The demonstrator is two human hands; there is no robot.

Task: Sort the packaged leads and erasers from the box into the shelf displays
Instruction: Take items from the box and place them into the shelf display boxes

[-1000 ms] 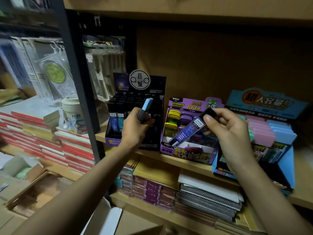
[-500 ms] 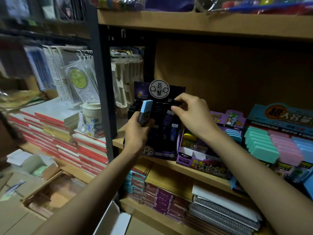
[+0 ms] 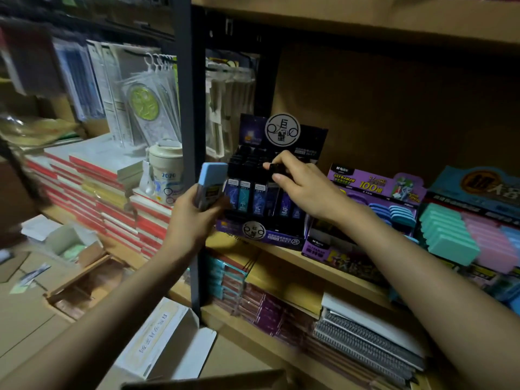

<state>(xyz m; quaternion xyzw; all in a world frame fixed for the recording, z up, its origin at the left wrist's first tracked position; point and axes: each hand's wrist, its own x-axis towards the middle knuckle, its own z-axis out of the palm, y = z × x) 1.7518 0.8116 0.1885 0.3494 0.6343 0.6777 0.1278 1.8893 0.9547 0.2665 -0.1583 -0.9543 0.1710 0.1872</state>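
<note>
Blue eraser [image 3: 211, 184] is gripped in left hand [image 3: 192, 220]; lead case [image 3: 277, 168] (black) is pinched by right hand [image 3: 305, 191] at display [image 3: 281, 239].

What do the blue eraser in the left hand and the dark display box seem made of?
Eraser: probably matte rubber or soft plastic; dull pale-blue end, printed sleeve.
Display box: likely printed cardboard; thin flat folded panels, slight sheen.

We're in a stationery shop, pretty clearly: a wooden shelf [image 3: 323, 270] lined with retail display boxes of pencil leads [image 3: 281, 237] and pastel erasers [image 3: 444, 235], stacked notebooks [image 3: 365, 342] underneath, packaged goods [image 3: 146, 102] hanging off hooks on the left, opened cartons [image 3: 84, 285] on the floor.
</note>
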